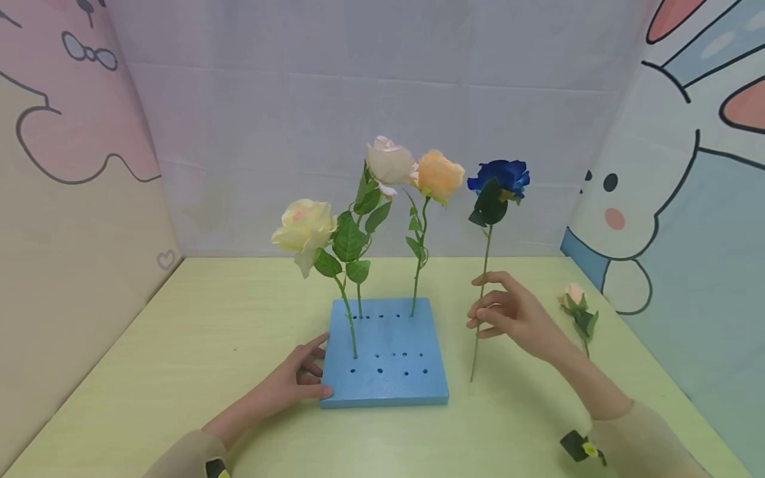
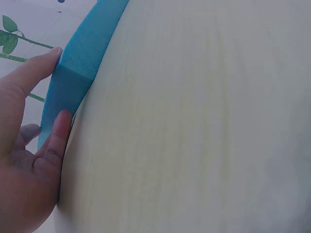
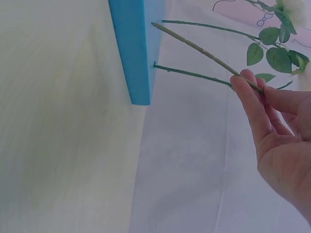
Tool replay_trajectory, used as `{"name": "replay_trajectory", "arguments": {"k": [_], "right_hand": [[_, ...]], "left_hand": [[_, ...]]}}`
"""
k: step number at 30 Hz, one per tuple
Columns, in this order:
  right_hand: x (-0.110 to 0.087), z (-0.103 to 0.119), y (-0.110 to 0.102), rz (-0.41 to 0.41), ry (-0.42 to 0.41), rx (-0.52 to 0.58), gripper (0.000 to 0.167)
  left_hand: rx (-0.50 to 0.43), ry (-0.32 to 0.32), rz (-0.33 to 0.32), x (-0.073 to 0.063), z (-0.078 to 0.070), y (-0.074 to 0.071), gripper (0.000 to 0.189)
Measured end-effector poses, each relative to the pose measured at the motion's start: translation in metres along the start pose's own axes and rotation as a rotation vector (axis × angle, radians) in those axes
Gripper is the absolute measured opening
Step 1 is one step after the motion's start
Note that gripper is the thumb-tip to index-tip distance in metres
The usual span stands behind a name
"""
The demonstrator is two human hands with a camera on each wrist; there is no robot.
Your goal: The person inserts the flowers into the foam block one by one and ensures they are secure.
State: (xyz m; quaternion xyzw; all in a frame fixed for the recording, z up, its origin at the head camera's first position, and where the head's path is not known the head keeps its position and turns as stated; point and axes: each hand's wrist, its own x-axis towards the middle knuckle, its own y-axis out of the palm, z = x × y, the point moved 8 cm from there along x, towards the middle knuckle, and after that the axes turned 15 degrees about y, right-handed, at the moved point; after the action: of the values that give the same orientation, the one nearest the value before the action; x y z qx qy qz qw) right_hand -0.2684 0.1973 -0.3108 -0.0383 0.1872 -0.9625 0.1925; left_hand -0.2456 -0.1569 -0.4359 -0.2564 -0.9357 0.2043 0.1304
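Note:
In the head view, my right hand (image 1: 510, 315) pinches the stem of a dark blue artificial rose (image 1: 501, 178) between thumb and fingers. The rose stands nearly upright, and its bare stem end (image 1: 472, 378) hangs free to the right of a blue board with holes (image 1: 394, 338). Against the board's left edge rests my left hand (image 1: 299, 375), its thumb at the front corner and its fingers along the side. Three artificial roses stand in the board: a pale yellow one (image 1: 306, 229) leaning left, a pinkish white one (image 1: 390, 161) and a peach one (image 1: 439, 174).
A peach rosebud (image 1: 576, 295) with green leaves lies on the table at the right, partly behind my right forearm. White cloth (image 1: 269, 166) hangs behind the table, and printed cartoon panels (image 1: 711, 252) flank it on both sides.

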Motion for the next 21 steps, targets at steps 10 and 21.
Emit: {"name": "replay_trajectory", "arguments": {"k": [10, 21], "right_hand": [[0.002, 0.031, 0.026, -0.055, -0.043, -0.035, 0.043], [0.012, 0.042, 0.055, -0.133, -0.112, -0.070, 0.042]], "left_hand": [[0.001, -0.004, -0.001, 0.000, 0.000, 0.000, 0.094], [0.000, -0.001, -0.001, 0.000, 0.001, 0.000, 0.095]]}}
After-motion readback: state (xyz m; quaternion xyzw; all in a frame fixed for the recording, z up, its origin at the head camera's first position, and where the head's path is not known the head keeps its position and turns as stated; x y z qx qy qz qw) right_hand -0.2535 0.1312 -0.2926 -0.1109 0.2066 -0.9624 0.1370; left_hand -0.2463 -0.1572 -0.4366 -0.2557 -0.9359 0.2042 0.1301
